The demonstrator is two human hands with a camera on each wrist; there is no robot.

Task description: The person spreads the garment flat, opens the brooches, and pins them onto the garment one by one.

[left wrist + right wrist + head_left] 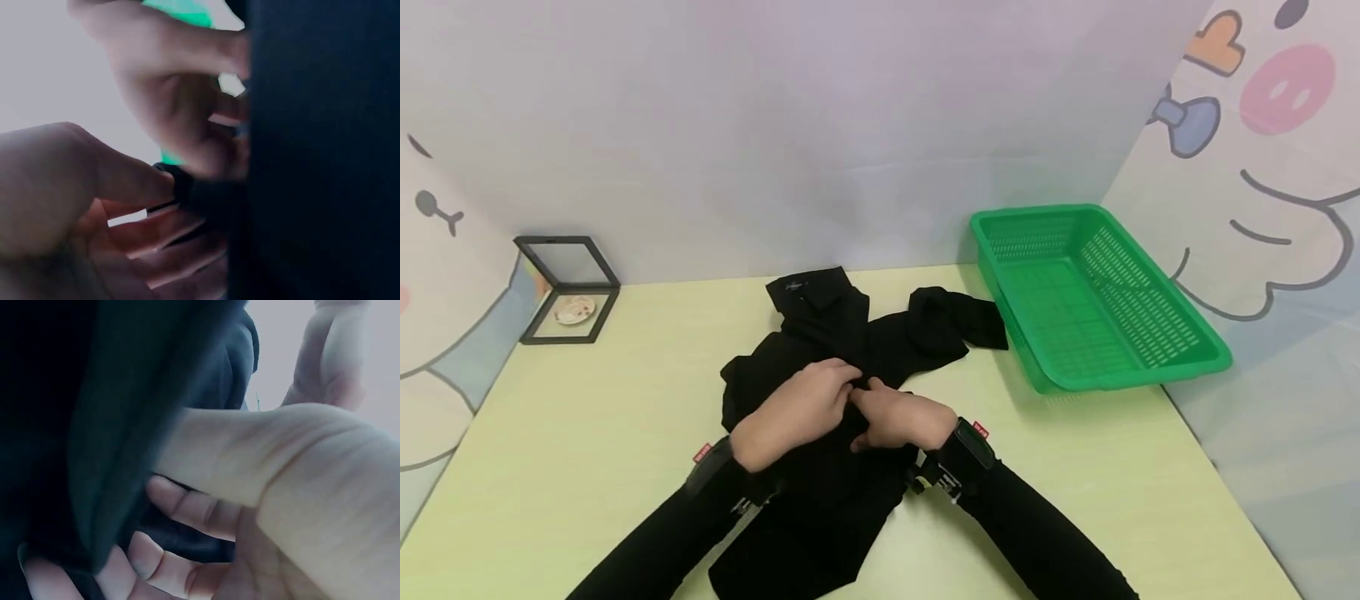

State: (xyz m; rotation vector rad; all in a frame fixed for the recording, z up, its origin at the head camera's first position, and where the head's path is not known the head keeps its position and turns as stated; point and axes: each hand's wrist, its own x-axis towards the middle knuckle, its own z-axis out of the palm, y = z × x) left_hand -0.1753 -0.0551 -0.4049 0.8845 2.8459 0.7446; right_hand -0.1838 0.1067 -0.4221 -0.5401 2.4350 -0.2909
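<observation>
A black collared shirt [820,492] lies on the table, its collar end [808,292] toward the wall and one sleeve [955,321] stretched out to the right. Over the shirt's middle, my left hand [801,412] pinches the dark cloth [212,203] between thumb and fingers. Close beside it, fingertips nearly meeting, my right hand [906,419] grips the same part of the front. In the right wrist view a fold of the cloth [131,425] hangs before the right thumb, hiding its tip. The exact spot between both hands' fingertips is hidden.
A green plastic basket [1075,321] stands at the back right, close to the sleeve's end. A black hinged frame [608,312] with a small pale round item [575,310] stands at the back left. Printed walls border the pale yellow table [587,433].
</observation>
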